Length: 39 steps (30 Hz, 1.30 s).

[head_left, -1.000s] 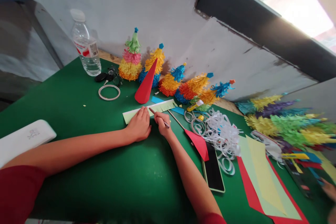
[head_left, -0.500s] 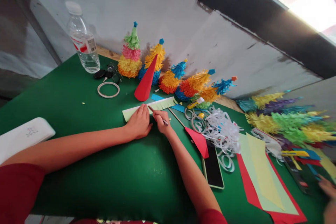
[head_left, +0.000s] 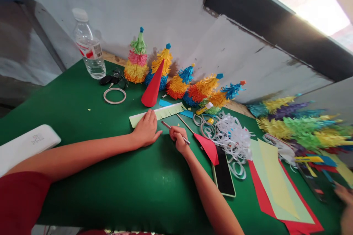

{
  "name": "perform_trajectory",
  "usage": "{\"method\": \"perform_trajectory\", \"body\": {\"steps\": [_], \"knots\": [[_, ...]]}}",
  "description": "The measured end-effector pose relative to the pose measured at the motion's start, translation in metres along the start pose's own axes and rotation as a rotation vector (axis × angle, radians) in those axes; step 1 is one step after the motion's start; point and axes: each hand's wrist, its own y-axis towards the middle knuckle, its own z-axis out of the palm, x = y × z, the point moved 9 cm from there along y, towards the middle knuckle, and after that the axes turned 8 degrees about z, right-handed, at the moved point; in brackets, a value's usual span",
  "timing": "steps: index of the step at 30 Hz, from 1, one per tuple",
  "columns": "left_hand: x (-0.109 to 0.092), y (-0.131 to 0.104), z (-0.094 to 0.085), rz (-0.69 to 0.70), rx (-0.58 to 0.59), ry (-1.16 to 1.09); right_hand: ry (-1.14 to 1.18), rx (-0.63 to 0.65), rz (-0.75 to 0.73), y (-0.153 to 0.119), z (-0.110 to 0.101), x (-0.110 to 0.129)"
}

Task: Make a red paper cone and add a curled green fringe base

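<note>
While a bottle [head_left: 89, 53] stands at the left of the green counter [head_left: 116, 183], the left hand [head_left: 146, 128] lies with fingers straight on a fringed strip [head_left: 168, 111], just in front of a red cone [head_left: 153, 86]. Then the right hand [head_left: 179, 136] has its fingers closed round a slim tool [head_left: 166, 125], clear of the strip, and farther right lie a phone [head_left: 224, 176] and white curls [head_left: 233, 136].

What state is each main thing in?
Left hand: open, palm down on green strip
Right hand: closed on slim tool
Slim tool: held, slanted
Green strip: right part fringed, left end uncut
Bottle: upright, capped
Red cone: upright
Phone: screen dark
White ribbons: tangled
Pale ring: lying flat
</note>
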Motion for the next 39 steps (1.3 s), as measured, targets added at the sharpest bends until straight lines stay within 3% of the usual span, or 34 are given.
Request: {"method": "perform_trajectory", "body": {"steps": [4, 9, 22, 30, 34, 39], "knots": [[0.0, 0.0, -0.002, -0.014, 0.004, 0.014, 0.065, -0.04, 0.004, 0.028, 0.006, -0.002], [-0.004, -0.001, -0.003, 0.008, 0.008, 0.07, -0.108, 0.019, -0.07, 0.049, 0.022, 0.015], [-0.003, 0.0, 0.001, 0.006, 0.027, 0.026, -0.24, 0.079, -0.079, 0.045, 0.029, 0.021], [-0.004, -0.001, 0.0, 0.022, 0.04, 0.032, -0.318, 0.102, -0.039, 0.008, 0.023, 0.026], [-0.003, -0.001, -0.002, 0.014, 0.036, 0.041, -0.236, 0.079, -0.004, 0.001, 0.018, 0.017], [-0.002, -0.001, -0.004, -0.031, 0.012, 0.072, -0.004, -0.036, 0.004, 0.02, 0.01, 0.006]]}}
